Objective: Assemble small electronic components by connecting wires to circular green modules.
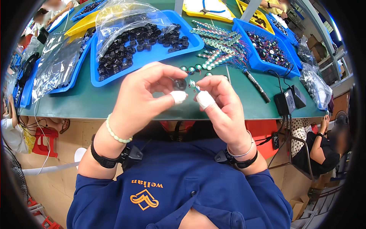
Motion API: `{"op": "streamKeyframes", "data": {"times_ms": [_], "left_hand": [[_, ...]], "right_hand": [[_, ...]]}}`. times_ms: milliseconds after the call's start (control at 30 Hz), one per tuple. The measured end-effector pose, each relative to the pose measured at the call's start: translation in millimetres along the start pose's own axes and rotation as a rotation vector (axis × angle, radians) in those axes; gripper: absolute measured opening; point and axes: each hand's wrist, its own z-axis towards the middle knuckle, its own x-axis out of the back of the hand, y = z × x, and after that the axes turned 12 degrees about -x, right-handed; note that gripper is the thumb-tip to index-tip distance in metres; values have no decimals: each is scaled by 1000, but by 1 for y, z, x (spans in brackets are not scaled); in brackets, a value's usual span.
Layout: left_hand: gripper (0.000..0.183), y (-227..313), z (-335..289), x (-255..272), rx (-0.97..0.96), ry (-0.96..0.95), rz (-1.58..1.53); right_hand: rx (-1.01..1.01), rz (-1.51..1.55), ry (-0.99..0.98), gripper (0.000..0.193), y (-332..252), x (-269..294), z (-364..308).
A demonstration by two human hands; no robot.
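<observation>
Between the thumb and fingers of my left hand (146, 89) is a small round black plastic cap (179, 84). My right hand (221, 97) pinches a small green circuit board (193, 84) close beside the cap, the two apart by a narrow gap. White wrapping covers both thumb tips. Just beyond my fingers lies a short row of round green circuit boards (191, 69) on the green table. A blue tray (146, 63) holding many more black caps stands behind my left hand, partly under a clear plastic bag (126, 19).
Strips of green circuit boards (219, 42) with thin wires lie at the back middle. Right of them stands a blue bin (263, 66) of wired parts. A black marker (256, 86) and black power adapters (286, 102) lie at the right. Other people sit around the table.
</observation>
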Motion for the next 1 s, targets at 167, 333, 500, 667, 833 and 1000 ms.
{"op": "streamKeyframes", "data": {"times_ms": [167, 333, 500, 667, 833, 1000], "left_hand": [[33, -2, -2, -5, 20, -29, -176], [36, -1, -6, -8, 43, -10, -304], [41, 2, -8, -6, 114, -2, -351], [43, 0, -10, -7, 119, 37, -404], [41, 0, -11, -7, 132, 41, -392], [34, -8, -10, -9, 173, 65, -424]], "right_hand": [[39, 36, -19, 20, 0, -5, -2], [23, -52, -23, 20, 1, -2, -3], [-17, -34, -8, 20, -1, -4, -4], [74, -193, 66, 22, 2, -8, -2], [247, -477, 155, 25, 3, -12, -2], [268, -501, 214, 21, 7, -21, -1]]}}
